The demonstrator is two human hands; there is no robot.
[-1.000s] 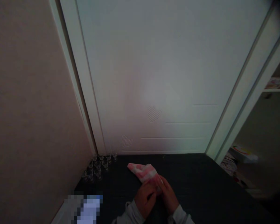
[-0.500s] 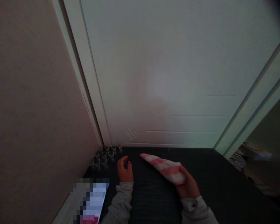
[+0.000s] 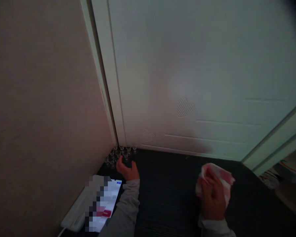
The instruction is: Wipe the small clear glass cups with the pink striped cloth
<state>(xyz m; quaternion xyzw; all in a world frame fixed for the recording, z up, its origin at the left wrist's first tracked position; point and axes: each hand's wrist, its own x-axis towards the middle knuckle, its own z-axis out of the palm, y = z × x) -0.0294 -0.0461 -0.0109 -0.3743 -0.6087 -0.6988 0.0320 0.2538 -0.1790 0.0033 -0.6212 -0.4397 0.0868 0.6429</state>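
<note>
My right hand grips a bunched pink-and-white striped cloth above the right part of the dark table. Over on the left, my left hand is held with thumb and fingers apart and nothing visible between them. Its fingertips are close to a cluster of small clear stemmed glasses in the back left corner. Whether they touch a glass cannot be made out in the dim light. Part of the cluster is hidden behind the fingers.
A lit phone, partly pixelated, lies at the left by my forearm. Beside it is a white device with a cable. A white door panel with heart patterns rises behind the table, and a wall stands at the left.
My right hand has moved right, and the cloth that hung out long is now bunched around it. My left hand has come closer to the glasses. The view has turned slightly left.
</note>
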